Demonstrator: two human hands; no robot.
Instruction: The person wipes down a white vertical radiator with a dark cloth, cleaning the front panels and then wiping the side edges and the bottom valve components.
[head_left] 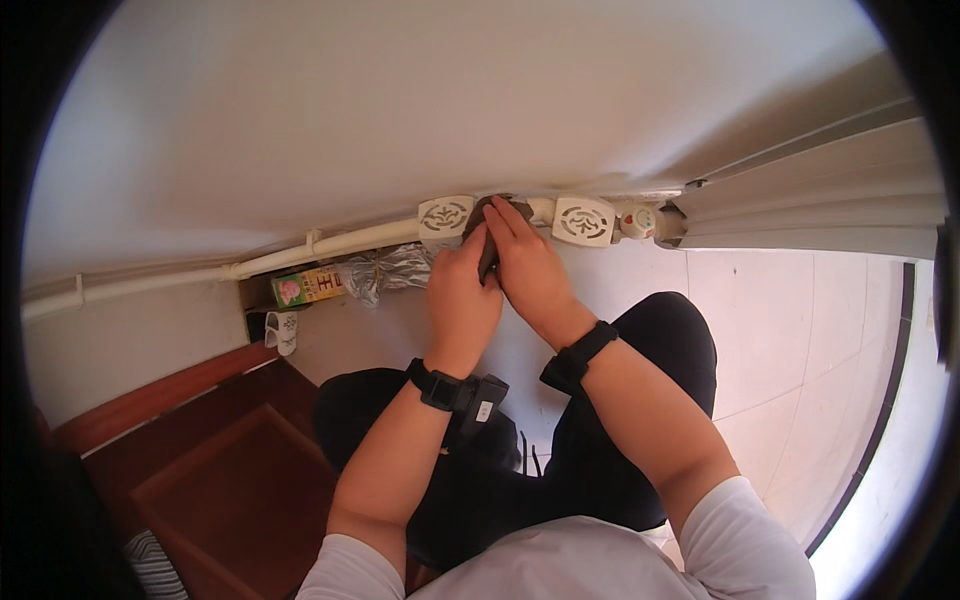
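Both my hands are together at the wall, pressed on a dark grey-brown cloth (487, 255). The cloth is bunched over a spot between two white ornamental caps with cut-out patterns, the left cap (443, 216) and the right cap (584, 221). My left hand (465, 303) grips the cloth's near left side, its fingers partly hidden. Across the top of it lie the fingers of my right hand (533, 275), pressed close together. Whatever is under the cloth is hidden.
A cream pipe (330, 245) runs along the wall to the left. Below it are crumpled silver foil (385, 275), a printed carton (308, 286) and a small white patterned object (281, 333). A round valve knob (637, 221) sits at right, beside a pale folding panel (810, 195). Brown wooden furniture (215, 480) stands lower left.
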